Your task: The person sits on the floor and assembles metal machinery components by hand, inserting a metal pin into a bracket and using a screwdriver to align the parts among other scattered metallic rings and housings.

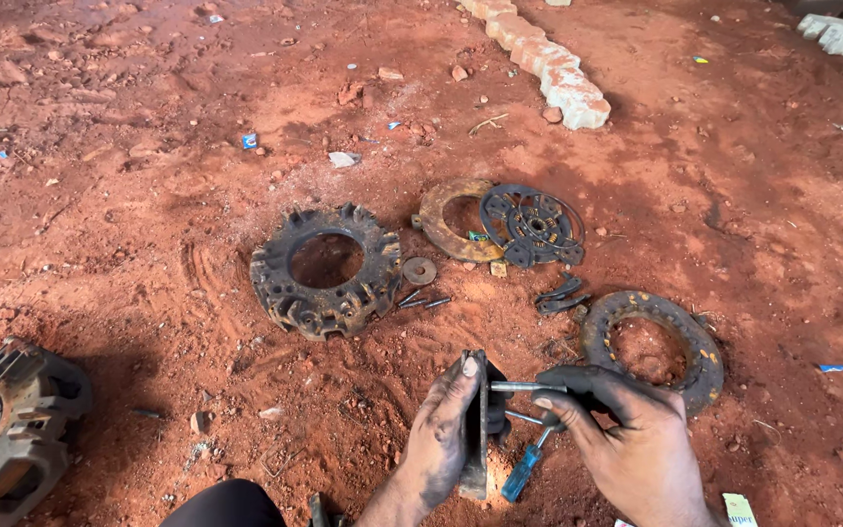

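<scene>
Red dirt ground (148, 195) | my left hand (441, 429) grips flat metal bracket (475, 429) | my right hand (626, 439) pinches steel pin (524, 387), blue-handled screwdriver (524, 470) | clutch cover (326, 270) nearby

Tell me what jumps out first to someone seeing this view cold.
The two grimy hands at bottom centre: the left hand grips a flat dark metal piece on edge, while the right hand holds a steel pin against it. Behind them, on red dirt, lie a black toothed housing and a rusty ring to the right.
</scene>
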